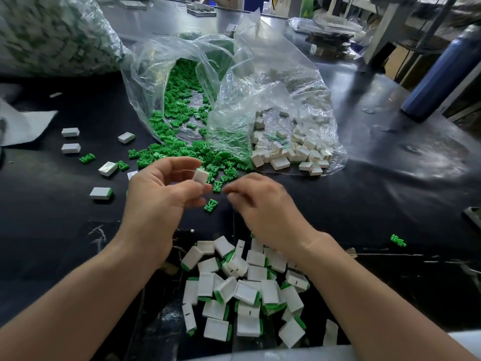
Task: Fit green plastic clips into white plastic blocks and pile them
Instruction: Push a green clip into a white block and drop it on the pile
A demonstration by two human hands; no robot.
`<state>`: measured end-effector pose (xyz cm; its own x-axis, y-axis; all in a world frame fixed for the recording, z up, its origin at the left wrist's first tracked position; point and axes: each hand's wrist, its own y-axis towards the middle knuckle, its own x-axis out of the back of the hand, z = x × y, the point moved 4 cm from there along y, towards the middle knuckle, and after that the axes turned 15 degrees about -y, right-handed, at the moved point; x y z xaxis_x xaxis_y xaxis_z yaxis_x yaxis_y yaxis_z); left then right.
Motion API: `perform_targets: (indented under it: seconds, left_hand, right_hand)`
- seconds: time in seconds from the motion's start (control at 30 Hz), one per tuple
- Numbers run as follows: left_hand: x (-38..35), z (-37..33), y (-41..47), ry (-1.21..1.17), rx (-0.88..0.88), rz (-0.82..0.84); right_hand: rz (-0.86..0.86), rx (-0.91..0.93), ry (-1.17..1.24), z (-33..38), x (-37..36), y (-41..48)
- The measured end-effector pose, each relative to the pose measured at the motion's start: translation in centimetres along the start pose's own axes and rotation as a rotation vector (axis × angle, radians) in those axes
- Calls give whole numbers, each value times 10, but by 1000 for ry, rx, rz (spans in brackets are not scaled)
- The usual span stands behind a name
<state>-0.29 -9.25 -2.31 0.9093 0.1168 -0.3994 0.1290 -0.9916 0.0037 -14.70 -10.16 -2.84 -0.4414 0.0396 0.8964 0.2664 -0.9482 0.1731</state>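
No legible txt, labels, nos. or signs anywhere in view.

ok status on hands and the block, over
Left hand pinches block. Right hand blurred, curled beside clip, hold unclear. Pile below wrists, nothing blocking.

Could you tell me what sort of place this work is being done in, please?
Probably a small factory assembly bench: clear bags spill bulk green clips and white blocks onto a black worktable, with a pile of assembled pieces nearest the person.
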Motion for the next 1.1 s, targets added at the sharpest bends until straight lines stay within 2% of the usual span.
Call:
perform_targets:
  seconds: [0.1,0.2,0.53,0.63,0.73,0.9,1.1]
  left_hand:
    - [0,0,0,-19,3,8]
    - [-2,1,0,-31,8,26]
    - [-7,6,-2,53,20,72]
    - [-8,6,-3,53,36,76]
    - [-7,5,-3,53,43,78]
    - [-9,5,-6,43,80,118]
    - [-10,7,-6,45,115,133]
  right_hand:
    - [104,180,-165,12,-9,-3]
    - [174,241,-311,15,-13,-4]
    - [192,39,-164,2,-4,-1]
    - [185,27,-125,1,-1,-2]
    - [117,-32,6,-4,6,-1]
    - [-2,-135,404,-13,20,1]
    - [-44,-118,595,-10,22,0]
